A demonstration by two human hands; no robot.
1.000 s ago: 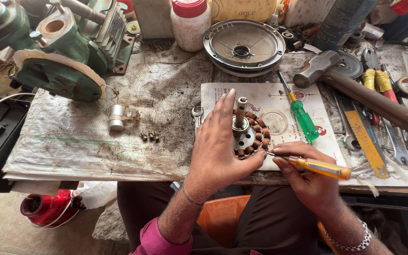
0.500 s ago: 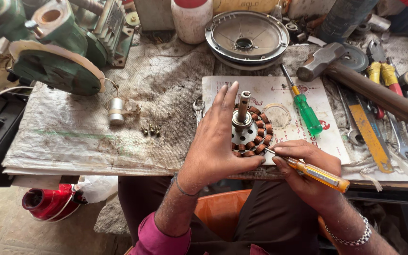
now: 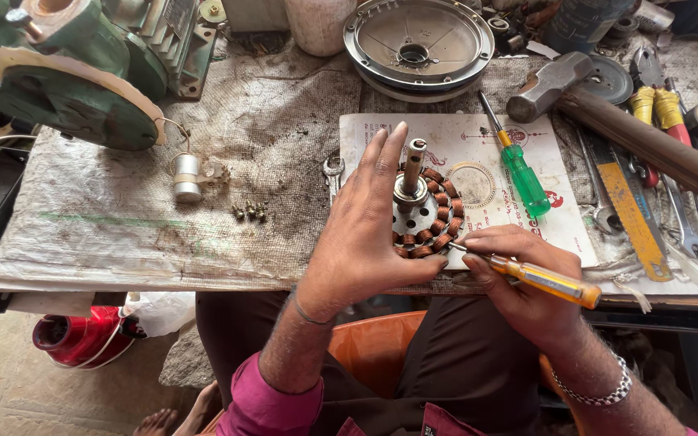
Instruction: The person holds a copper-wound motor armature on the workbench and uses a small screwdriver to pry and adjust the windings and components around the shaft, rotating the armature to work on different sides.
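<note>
1. Copper-wound stator [image 3: 423, 216] sat upright at the table's near edge, cradled in my left hand [image 3: 365, 242]; those fingers were spread and fanned upward, the palm pressed to its left side, the thumb hooked under its lower rim.
2. Its steel shaft [image 3: 412, 165] stood just right of my raised fingertips. One stator, one shaft; I could see about a dozen coils, the rest hidden behind the palm.
3. My right hand [image 3: 519, 278] pinched one yellow-handled screwdriver [image 3: 543, 278] between thumb and curled fingers, its tip touching the coils on the lower right.
4. Judging progress: the motor looked already stripped, since one round metal cover [image 3: 418, 40] lay beyond my fingertips and a small cluster of loose screws [image 3: 250, 211], four or five, lay left of my left hand. The work at the windings seemed under way, and reassembly was not yet begun.
5. Left of those screws lay one small cylindrical capacitor [image 3: 187, 176].
6. Right of my fingers lay one green screwdriver [image 3: 519, 169], then one hammer [image 3: 607, 113].
</note>
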